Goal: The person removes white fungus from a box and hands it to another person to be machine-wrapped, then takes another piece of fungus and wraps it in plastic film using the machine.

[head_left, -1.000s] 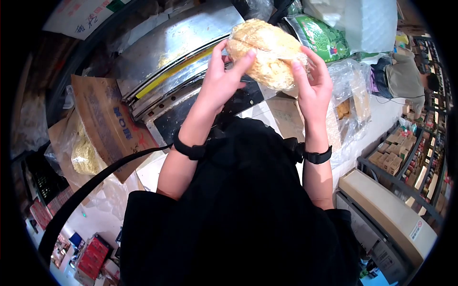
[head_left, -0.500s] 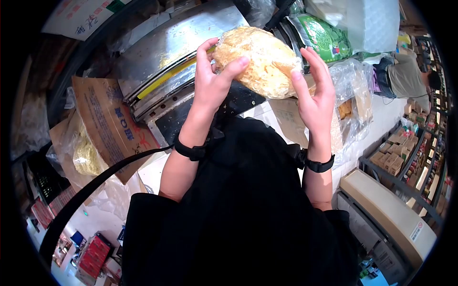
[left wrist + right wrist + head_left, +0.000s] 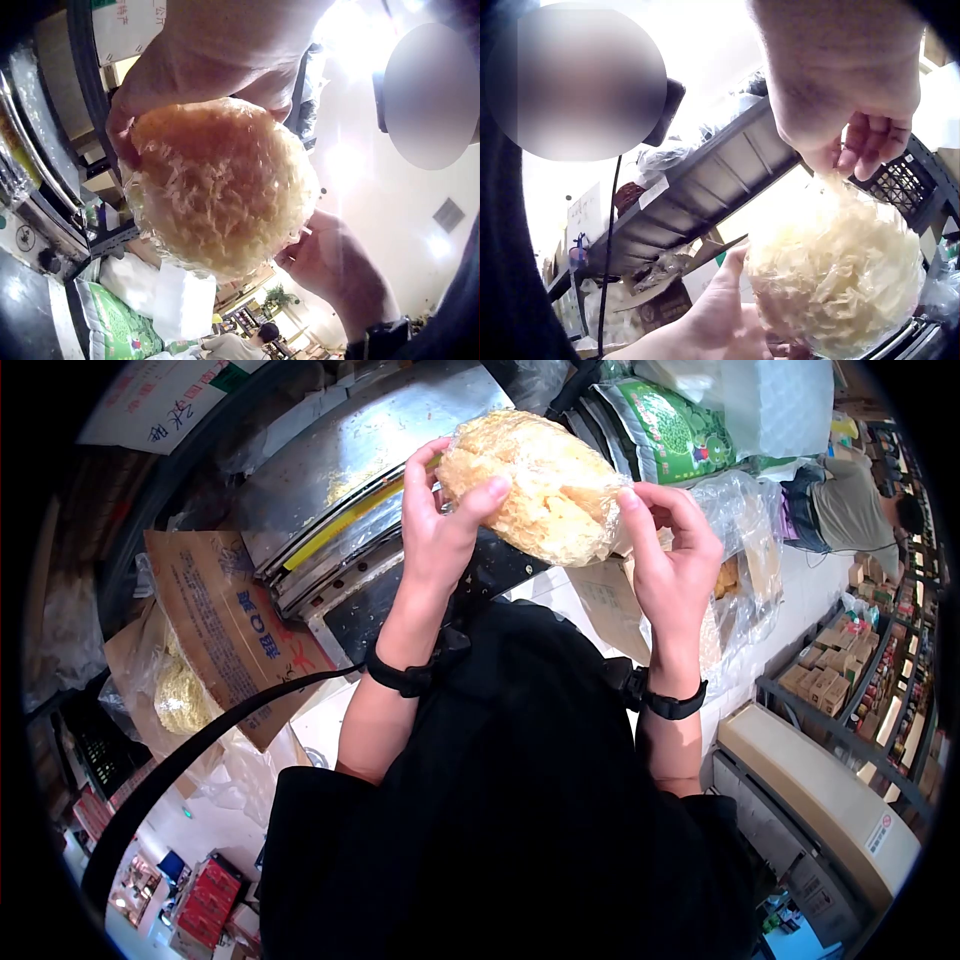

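Observation:
A clear plastic bag of pale yellow flakes [image 3: 530, 485] is held up in front of the person's chest. The left hand [image 3: 438, 530] grips its left end, thumb on the near side and fingers partly hidden behind. At the other end, the right hand [image 3: 678, 555] pinches the plastic between thumb and forefinger. In the right wrist view, the fingertips [image 3: 846, 161] of that hand meet at a gathered tip of the bag [image 3: 836, 270]. The left wrist view shows the rounded, crinkled underside of the bag [image 3: 225, 187] beneath the left palm.
A metal machine [image 3: 370, 440] with a yellow strip stands beyond the left arm, yellow crumbs on its top. An opened cardboard box [image 3: 225, 620] sits at the left. Green printed sacks [image 3: 675, 435] lie at the back right. Another person [image 3: 850, 510] is farther off, near stocked shelves.
The bag has shifted left and slightly nearer the body with the left hand. The right hand's fingers came off the bag's side, spread, then closed in a pinch at its right end.

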Motion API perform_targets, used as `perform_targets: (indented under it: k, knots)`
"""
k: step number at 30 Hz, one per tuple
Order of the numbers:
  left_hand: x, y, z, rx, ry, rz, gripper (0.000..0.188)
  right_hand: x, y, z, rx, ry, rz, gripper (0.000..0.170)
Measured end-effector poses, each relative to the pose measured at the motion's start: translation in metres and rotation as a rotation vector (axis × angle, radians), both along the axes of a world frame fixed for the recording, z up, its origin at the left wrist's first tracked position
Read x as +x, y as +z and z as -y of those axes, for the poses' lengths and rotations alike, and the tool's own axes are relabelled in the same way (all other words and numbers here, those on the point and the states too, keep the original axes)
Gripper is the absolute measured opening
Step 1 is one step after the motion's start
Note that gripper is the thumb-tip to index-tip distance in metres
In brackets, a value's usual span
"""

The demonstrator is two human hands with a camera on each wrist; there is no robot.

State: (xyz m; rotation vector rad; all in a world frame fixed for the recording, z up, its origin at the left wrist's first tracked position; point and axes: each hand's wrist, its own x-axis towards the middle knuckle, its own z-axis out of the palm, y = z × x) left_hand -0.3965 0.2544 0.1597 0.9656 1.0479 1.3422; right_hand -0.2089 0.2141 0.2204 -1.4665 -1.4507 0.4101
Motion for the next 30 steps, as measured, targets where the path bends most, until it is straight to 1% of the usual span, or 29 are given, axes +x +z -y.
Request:
perform_targets:
  k: [5, 7, 10, 11, 13, 14, 16, 17, 18, 20, 22, 24, 26, 28, 29, 30]
  knots:
    - [0.000, 0.001, 0.000, 0.013, 0.005, -0.016, 0.074, -0.003, 0.005, 0.000, 0.001, -0.014, 0.001, 0.010]
    - [-0.001, -0.001, 0.000, 0.017, -0.001, -0.040, 0.074, -0.006, 0.014, 0.000, -0.055, 0.021, 0.132, 0.008]
    - [-0.002, -0.003, 0.001, -0.002, -0.038, -0.052, 0.072, -0.004, 0.008, 0.000, -0.045, 0.037, 0.107, 0.007]
    - [-0.002, -0.001, 0.002, -0.071, -0.085, 0.003, 0.071, -0.006, 0.007, 0.003, -0.052, 0.039, 0.106, 0.007]
    - [-0.004, -0.001, 0.004, -0.205, -0.157, 0.137, 0.070, -0.010, 0.008, 0.008, -0.062, 0.144, 0.022, 0.007]
    - [-0.003, -0.001, 0.004, -0.209, -0.156, 0.136, 0.070, -0.012, 0.009, 0.010, -0.066, 0.144, 0.021, 0.007]
    - [0.002, -0.003, 0.005, -0.276, -0.199, 0.199, 0.072, -0.016, 0.012, 0.015, -0.036, 0.240, 0.159, 0.007]
    - [0.002, -0.004, 0.005, -0.283, -0.214, 0.200, 0.073, -0.016, 0.011, 0.018, -0.028, 0.257, 0.171, 0.007]
    - [0.002, -0.005, 0.004, -0.289, -0.213, 0.199, 0.073, -0.017, 0.011, 0.020, -0.034, 0.258, 0.169, 0.007]
    - [0.001, -0.004, 0.004, -0.278, -0.262, 0.154, 0.074, -0.018, 0.010, 0.024, -0.151, 0.167, 0.041, 0.007]
    - [0.002, -0.005, 0.004, -0.282, -0.255, 0.130, 0.075, -0.018, 0.004, 0.024, -0.143, 0.129, 0.025, 0.007]
    - [0.003, -0.006, 0.005, -0.284, -0.237, 0.084, 0.076, -0.019, 0.004, 0.025, -0.188, 0.038, -0.081, 0.007]
    - [0.004, -0.008, 0.006, -0.262, -0.222, 0.085, 0.077, -0.018, 0.004, 0.027, -0.206, 0.020, -0.096, 0.008]
    - [0.004, -0.006, 0.007, -0.237, -0.191, 0.102, 0.078, -0.017, 0.004, 0.028, -0.111, 0.013, 0.102, 0.012]
    - [0.004, -0.007, 0.007, -0.236, -0.191, 0.102, 0.078, -0.018, 0.009, 0.027, -0.110, 0.014, 0.102, 0.012]
    - [0.004, -0.008, 0.008, -0.175, -0.163, 0.070, 0.078, -0.019, 0.019, 0.026, -0.041, 0.056, 0.198, 0.013]
